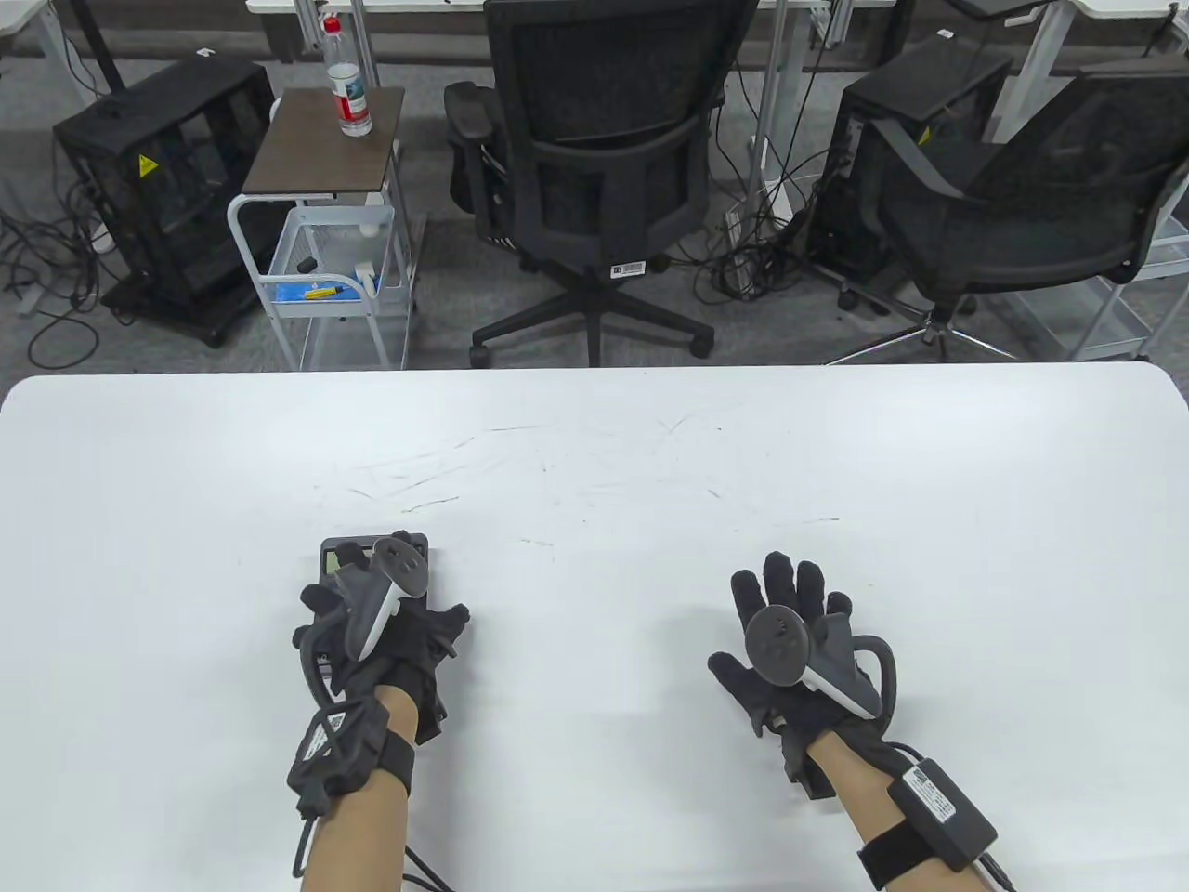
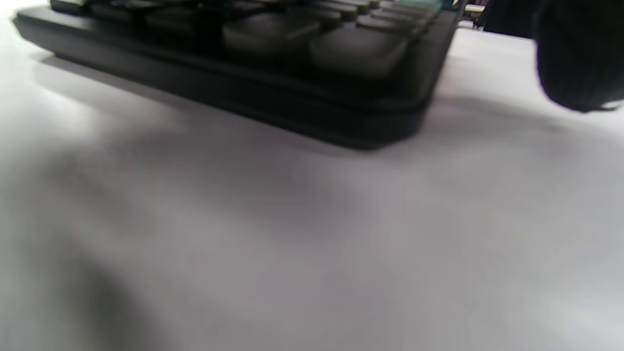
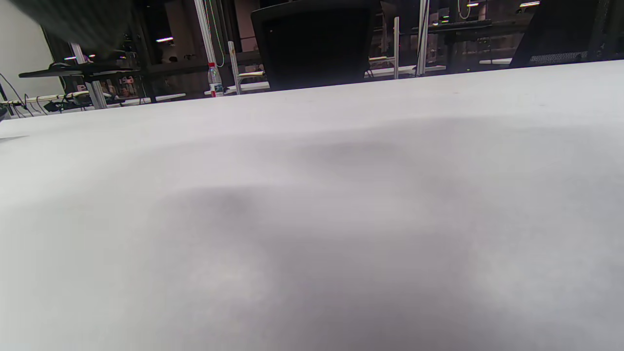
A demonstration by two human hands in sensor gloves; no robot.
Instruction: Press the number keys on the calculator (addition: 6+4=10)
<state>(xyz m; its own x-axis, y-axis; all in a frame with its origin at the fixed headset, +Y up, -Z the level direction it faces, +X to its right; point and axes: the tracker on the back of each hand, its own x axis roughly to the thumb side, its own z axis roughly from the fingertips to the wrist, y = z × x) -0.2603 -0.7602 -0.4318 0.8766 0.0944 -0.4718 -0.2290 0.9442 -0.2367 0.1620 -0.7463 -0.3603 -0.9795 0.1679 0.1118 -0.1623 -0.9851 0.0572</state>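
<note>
A black calculator [image 1: 334,556] lies flat on the white table [image 1: 594,446], left of centre, its display at the far end. My left hand [image 1: 372,623] lies over it and hides most of the keys; which key a finger touches is hidden. The left wrist view shows the calculator's near edge and dark keys [image 2: 312,44] close up, with one gloved fingertip [image 2: 580,58] at the right. My right hand [image 1: 790,623] rests flat on the table to the right, fingers spread, holding nothing.
Two black office chairs [image 1: 594,158] stand beyond the table's far edge. A small cart with a water bottle [image 1: 346,79] stands at the back left. The table's far edge also shows in the right wrist view [image 3: 312,87].
</note>
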